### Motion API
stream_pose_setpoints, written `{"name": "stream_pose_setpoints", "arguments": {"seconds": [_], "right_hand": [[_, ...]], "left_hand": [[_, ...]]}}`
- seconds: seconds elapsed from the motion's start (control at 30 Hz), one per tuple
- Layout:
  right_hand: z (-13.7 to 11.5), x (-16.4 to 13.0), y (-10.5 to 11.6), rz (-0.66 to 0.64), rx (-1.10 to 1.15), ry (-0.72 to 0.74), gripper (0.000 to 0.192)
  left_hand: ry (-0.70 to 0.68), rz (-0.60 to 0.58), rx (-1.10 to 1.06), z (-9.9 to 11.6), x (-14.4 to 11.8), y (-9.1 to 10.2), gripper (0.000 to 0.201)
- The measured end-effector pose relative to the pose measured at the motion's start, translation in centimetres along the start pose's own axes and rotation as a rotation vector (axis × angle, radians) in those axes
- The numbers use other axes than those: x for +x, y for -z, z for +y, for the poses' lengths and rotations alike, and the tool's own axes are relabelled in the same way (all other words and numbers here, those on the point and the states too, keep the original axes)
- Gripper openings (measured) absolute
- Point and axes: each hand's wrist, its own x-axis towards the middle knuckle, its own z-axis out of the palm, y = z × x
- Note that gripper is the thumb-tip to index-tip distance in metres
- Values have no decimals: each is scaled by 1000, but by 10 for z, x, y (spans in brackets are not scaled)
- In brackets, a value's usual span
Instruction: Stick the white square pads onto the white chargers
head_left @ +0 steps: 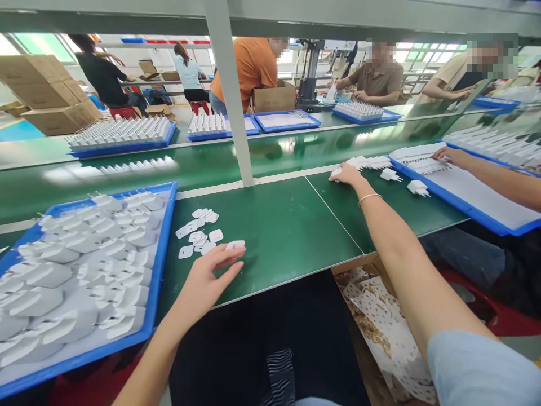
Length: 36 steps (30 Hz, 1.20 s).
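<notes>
— Bench [279,231] first: green top, with a blue tray [163,248] of white plugs [76,270] at the left edge. Where's the left hand [207,279]?

— Just right of that tray, fingers loosely spread, fingertips touching 1 white tag [235,245] lying on the bench, beside a small heap of tags [198,231].

— And the right hand [347,173]?

— Stretched far out, palm down, fingers together on a white plug [337,171] at the end of a row of plugs [367,162]. Whether it grips, I cannot tell.
</notes>
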Motion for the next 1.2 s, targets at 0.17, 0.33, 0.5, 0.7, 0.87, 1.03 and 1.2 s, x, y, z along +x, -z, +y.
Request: {"name": "stream_pose_setpoints", "arguments": {"seconds": [0.17, 0.33, 0.5, 0.7, 0.87, 1.03, 1.2], "right_hand": [[-57, -38, -39, -9, 12, -96, 56], [-181, -109, -86, -104, 436, 191, 84], [-241, -156, -116, -160, 451, 244, 76], [-224, -160, -139, -344, 466, 431, 79], [-218, -164, -136, -319, 458, 418, 76], [-225, -174, -126, -285, 472, 521, 78], [-221, -160, -116, -359, 708, 314, 31]], "left_hand": [[102, 185, -315, 0, 2, -31, 41], [87, 240, -625, 16, 5, -75, 57], [48, 393, -907, 20, 6, -87, 43], [154, 527, -1031, -7, 5, -82, 39], [149, 532, -971, -9, 11, -79, 42], [158, 638, -820, -3, 9, -73, 44], [91, 483, -634, -13, -9, -55, 40]]}}
